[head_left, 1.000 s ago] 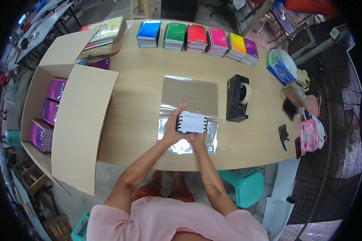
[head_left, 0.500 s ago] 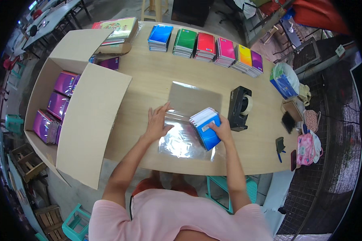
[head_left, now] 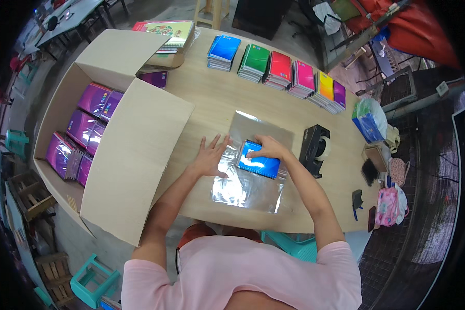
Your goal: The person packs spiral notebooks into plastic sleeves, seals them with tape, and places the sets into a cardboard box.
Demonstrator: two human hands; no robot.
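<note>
A blue spiral notebook bundle point(head_left: 262, 166) lies flat on clear plastic film point(head_left: 245, 199), its spiral edges along the near and far sides. My right hand point(head_left: 272, 148) holds it from the far side, with the thumb across the cover; part of the bundle is hidden under that hand. To its left, my left hand point(head_left: 210, 157) is open, fingers spread, at the left edge of the film. A black tape dispenser point(head_left: 311, 150) with a pale roll stands just right of the film.
A large open carton point(head_left: 134, 160) of purple notebooks takes up the left side. Along the far edge stand notebook stacks in blue point(head_left: 224, 48), green point(head_left: 254, 60), red point(head_left: 277, 67) and other colours. Bags, including a pink pouch point(head_left: 386, 206), line the right edge of the table point(head_left: 201, 206).
My right hand has put the tilted notebook bundle down flat on the film and turned it. My left hand has stayed open near the film's left edge. The whole view has shifted slightly.
</note>
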